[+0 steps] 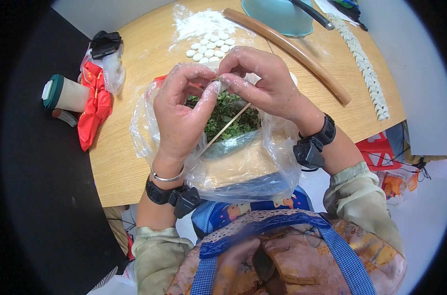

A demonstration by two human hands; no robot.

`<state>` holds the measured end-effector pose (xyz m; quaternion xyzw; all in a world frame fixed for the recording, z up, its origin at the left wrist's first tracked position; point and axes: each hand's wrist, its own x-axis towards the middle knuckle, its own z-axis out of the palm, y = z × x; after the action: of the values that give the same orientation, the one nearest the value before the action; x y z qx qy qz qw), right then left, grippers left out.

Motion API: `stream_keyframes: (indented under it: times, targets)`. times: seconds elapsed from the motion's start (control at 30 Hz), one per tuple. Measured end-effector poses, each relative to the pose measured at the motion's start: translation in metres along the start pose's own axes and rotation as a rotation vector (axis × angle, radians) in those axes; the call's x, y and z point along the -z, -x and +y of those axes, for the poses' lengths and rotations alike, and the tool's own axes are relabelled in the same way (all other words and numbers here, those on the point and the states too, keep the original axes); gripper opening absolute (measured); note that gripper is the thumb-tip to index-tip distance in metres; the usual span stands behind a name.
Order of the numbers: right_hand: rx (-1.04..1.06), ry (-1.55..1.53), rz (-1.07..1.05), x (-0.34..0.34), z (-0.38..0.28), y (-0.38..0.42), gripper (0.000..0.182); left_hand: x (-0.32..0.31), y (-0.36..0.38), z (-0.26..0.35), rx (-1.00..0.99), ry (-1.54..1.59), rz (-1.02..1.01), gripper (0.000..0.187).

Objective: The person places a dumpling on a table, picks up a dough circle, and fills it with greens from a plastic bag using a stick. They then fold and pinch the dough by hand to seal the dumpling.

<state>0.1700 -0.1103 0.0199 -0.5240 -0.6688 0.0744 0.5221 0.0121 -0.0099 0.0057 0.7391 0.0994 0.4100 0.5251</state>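
Observation:
My left hand (184, 101) and my right hand (258, 81) meet fingertip to fingertip, both floured. They pinch a small white dumpling (222, 87), mostly hidden by the fingers, with a speck of green at its edge. Just beneath lies chopped green filling (228, 115) in a clear plastic bag (280, 147) at the front of the table. A thin wooden stick (226, 130), like a chopstick, slants across the filling. Beyond my fingers sit several flattened dough rounds (209, 50).
Loose flour (201, 24) covers the table's back. A long rolling pin (292, 56) lies diagonally at right, near a teal bowl (277, 17) with a black handle (312, 14) over it. Shaped dumplings (363, 66) line the right edge. A green-lidded container (68, 93) and red bag (93, 105) are left.

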Motion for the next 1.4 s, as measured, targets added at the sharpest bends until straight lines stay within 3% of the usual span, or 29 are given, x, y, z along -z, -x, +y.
stream_keyframes:
  times: [0.47, 0.67, 0.9, 1.4]
  targets:
    - [-0.002, 0.014, -0.020, 0.0008, -0.0001, 0.0002, 0.010, 0.0018, 0.0009, -0.0026, -0.031, 0.001, -0.023, 0.015]
    - [-0.031, -0.040, -0.002, -0.0006, -0.0009, 0.0009, 0.012, 0.0020, 0.0002, -0.0011, 0.047, 0.165, -0.034, 0.015]
    - [-0.070, -0.141, -0.027, -0.0035, -0.0006, 0.0008, 0.016, 0.0027, -0.0006, -0.0026, 0.039, 0.119, -0.025, 0.013]
    - [-0.063, -0.063, -0.057, -0.0001, -0.0064, 0.0004, 0.012, 0.0004, -0.0023, 0.0002, -0.096, -0.142, 0.011, 0.017]
